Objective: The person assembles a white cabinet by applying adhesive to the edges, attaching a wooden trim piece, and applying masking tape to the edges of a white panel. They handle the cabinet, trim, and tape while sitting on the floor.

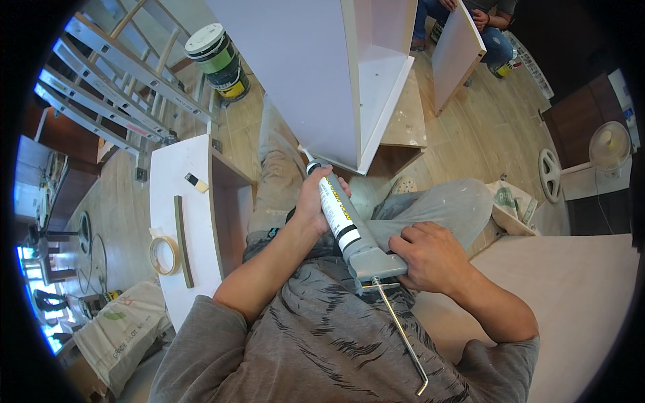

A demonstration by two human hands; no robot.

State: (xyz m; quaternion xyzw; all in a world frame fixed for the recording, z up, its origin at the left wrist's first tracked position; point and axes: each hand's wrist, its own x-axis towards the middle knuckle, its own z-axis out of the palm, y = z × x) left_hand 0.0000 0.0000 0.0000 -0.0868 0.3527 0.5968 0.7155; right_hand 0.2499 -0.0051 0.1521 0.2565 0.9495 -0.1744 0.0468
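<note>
A grey caulking gun (pixel 373 260) lies slanting across my lap, loaded with a white sealant tube (pixel 341 213). My left hand (pixel 314 200) is wrapped round the front of the tube, just behind its nozzle (pixel 306 153). The gun's handle end is in my right hand (pixel 430 254), with the fingers curled round it; the trigger is hidden. A bent metal plunger rod (pixel 404 336) sticks out backward over my shirt. Ahead, the nozzle tip points at the lower edge of a tall white cabinet (pixel 302 74); whether it touches cannot be told.
At my left a white box unit (pixel 176 221) bears a tape roll (pixel 164 255), a dark strip (pixel 183 235) and a small brush-like tool (pixel 196 182). Beyond stand an aluminium ladder (pixel 121 67) and a bucket (pixel 218 64). Another person holds a panel (pixel 458 57); a fan (pixel 609 144) stands right.
</note>
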